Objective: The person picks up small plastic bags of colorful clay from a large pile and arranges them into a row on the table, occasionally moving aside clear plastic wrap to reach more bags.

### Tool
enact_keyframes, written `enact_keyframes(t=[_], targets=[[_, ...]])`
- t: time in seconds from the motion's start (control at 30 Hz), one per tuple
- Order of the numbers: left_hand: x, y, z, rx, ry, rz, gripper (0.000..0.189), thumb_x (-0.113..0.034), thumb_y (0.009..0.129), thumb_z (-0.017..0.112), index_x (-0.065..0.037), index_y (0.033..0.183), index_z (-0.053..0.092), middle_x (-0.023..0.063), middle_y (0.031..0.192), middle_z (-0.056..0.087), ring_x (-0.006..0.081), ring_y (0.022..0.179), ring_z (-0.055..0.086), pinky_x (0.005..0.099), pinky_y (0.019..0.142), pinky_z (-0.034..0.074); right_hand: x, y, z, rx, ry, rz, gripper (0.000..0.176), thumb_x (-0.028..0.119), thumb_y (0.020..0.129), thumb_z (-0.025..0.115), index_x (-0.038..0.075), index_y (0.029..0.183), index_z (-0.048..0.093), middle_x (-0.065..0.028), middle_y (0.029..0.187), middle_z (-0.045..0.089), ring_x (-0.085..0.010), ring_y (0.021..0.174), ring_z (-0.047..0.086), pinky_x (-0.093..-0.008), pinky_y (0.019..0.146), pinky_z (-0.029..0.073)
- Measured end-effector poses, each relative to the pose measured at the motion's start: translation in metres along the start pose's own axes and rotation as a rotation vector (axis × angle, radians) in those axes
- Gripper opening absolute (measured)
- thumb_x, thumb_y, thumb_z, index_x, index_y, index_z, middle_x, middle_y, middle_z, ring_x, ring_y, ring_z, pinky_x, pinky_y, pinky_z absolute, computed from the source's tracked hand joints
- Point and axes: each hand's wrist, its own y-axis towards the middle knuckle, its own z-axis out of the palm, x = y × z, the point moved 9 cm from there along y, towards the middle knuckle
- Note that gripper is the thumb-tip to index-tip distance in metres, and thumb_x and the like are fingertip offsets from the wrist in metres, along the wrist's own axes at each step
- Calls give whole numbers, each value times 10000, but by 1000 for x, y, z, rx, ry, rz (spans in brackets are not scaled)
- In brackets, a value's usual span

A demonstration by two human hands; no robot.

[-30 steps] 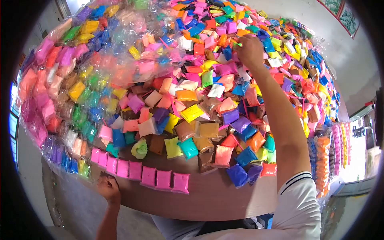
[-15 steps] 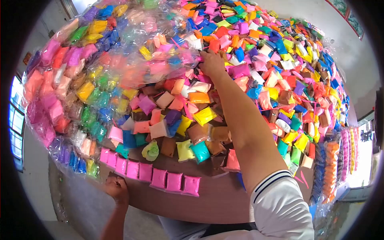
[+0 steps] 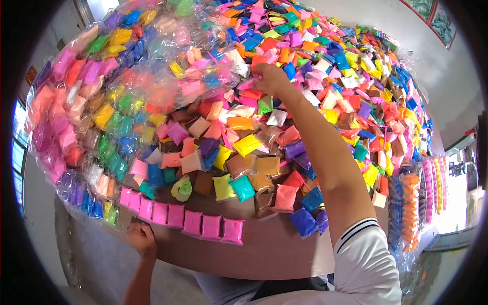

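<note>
My right hand reaches far into the heap of small coloured packets, its fingertips at a pink packet; whether it grips that packet is hard to make out. By the table's front left edge is my left hand, its fingers curled, and what they hold, if anything, is hidden. Just above it begins a row of several bright pink packets, side by side along the near part of the brown table.
Clear plastic bags of coloured packets cover the left side. Blue packets sit near the front edge under my right forearm. Long strips of orange packets and pink packets hang at the far right.
The view has shifted slightly. My right hand remains in the heap, and its forearm has moved right, uncovering green and white packets beside it and blue ones near the front edge.
</note>
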Motion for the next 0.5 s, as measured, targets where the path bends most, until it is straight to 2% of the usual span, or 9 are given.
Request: enact_keyframes(t=[0.03, 0.13, 0.23, 0.37, 0.5], targets=[[-3, 0, -2, -4, 11, -2, 188, -136, 878, 517, 15, 766, 520, 210, 786, 544, 422, 793, 523, 515, 719, 404, 9, 2, 8, 119, 35, 32, 329, 281, 725, 680, 113, 1004, 727, -141, 997, 708, -334, 958, 675, -447, 834, 538], [-12, 4, -8, -14, -20, 27, 188, -132, 875, 518, 11, 753, 511, 208, 776, 537, 419, 778, 515, 509, 694, 391, 23, 8, 43, 213, 92, 66, 330, 297, 771, 678, 74, 1013, 705, -157, 960, 710, -350, 929, 680, -435, 828, 534], [-14, 6, -8, -30, -119, 75, 199, -129, 872, 525, 4, 729, 486, 199, 754, 516, 412, 751, 500, 508, 667, 370, 23, 15, 54, -35, 75, 247, 420, 439, 789, 668, 70, 985, 709, -181, 913, 709, -363, 884, 689, -453, 794, 540], [-20, 5, -12, -41, -79, 43, 208, -120, 867, 535, -5, 711, 459, 188, 725, 483, 398, 714, 484, 504, 646, 355, 31, 23, 58, -7, 111, 522, 529, 534, 813, 632, 38, 992, 687, -185, 946, 714, -349, 881, 703, -468, 799, 535], [-18, 6, -11, 8, -81, -4, 198, -116, 861, 543, -8, 713, 465, 187, 721, 486, 387, 704, 491, 499, 641, 360, 28, 20, 65, -81, 140, 624, 504, 496, 768, 697, 40, 980, 686, -191, 944, 712, -345, 894, 701, -452, 811, 542]])
